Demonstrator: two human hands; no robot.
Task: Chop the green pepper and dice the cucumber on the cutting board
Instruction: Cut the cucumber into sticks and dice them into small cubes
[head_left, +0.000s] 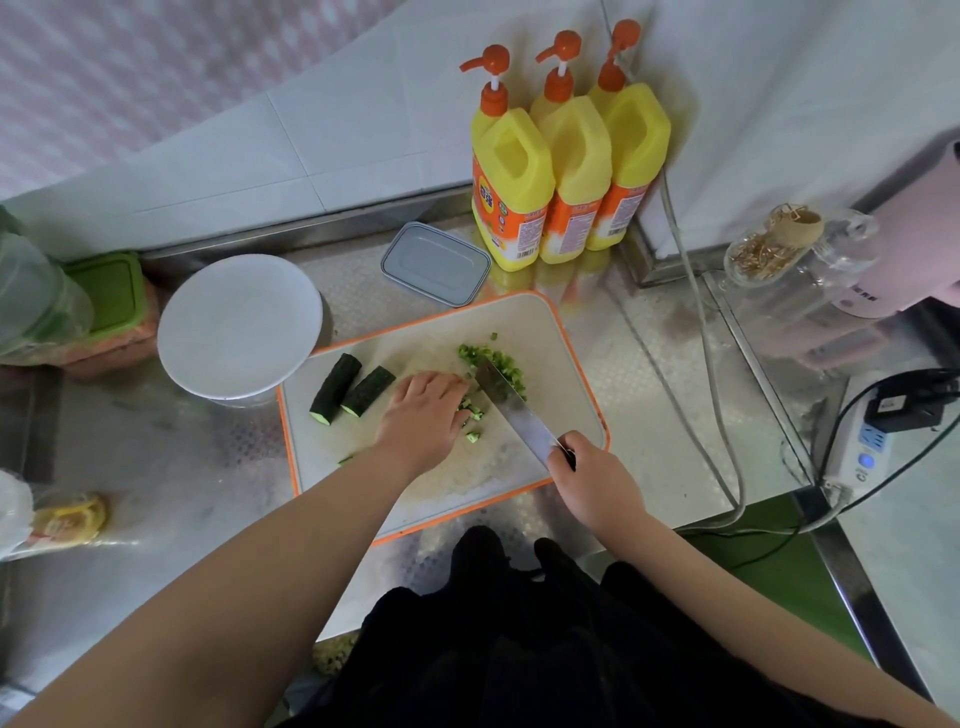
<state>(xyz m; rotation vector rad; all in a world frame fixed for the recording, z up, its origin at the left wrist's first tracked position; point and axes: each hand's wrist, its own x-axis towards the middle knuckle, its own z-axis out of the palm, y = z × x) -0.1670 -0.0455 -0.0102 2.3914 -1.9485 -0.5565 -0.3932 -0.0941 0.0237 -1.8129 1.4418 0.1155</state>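
Note:
An orange-rimmed white cutting board (566, 332) lies on the steel counter. Two dark green cucumber chunks (350, 387) rest on its left part. My left hand (423, 415) sits mid-board with fingers curled down over cucumber strips, which it mostly hides. Small cucumber dice (472, 434) lie just right of its fingertips. My right hand (589, 475) grips the handle of a knife (511, 410), whose blade slants up-left right beside my left fingertips. Behind the blade sits a heap of chopped green pieces (493, 358).
A white bowl (239, 325) stands left of the board, and a grey lidded box (436, 262) lies behind it. Three yellow pump bottles (563, 171) stand at the wall. Glass jars (774, 249), a power strip (860, 452) and cables crowd the right side.

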